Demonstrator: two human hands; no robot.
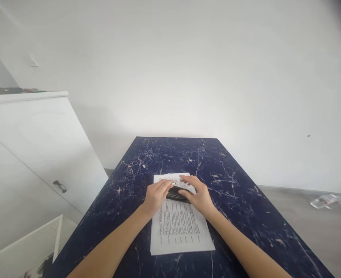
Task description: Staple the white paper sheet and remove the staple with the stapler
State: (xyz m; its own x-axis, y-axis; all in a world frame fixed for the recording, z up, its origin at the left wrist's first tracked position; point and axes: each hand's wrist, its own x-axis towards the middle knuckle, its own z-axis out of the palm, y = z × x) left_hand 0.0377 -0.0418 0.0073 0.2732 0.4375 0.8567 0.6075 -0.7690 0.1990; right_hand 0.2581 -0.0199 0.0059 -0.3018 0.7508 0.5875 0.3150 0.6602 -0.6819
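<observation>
A black, glossy, elongated object point(178, 194) lies crosswise over printed paper sheets point(179, 220); I cannot make out its exact kind. My left hand point(158, 194) is at its left end, fingers pinched together with a small white piece point(173, 183) at their tips. At the other end is my right hand point(198, 194), its thumb against the black object and its index finger stretched out apart above it. The fingers hide part of the object and the upper lines of print.
The sheets rest on a dark blue, marble-patterned table point(170, 154) that reaches a pale wall. To the left stand a white cabinet point(37, 139) with a dark handle and an open drawer point(57, 235) below. Clear plastic packaging point(328, 200) lies on the floor at right.
</observation>
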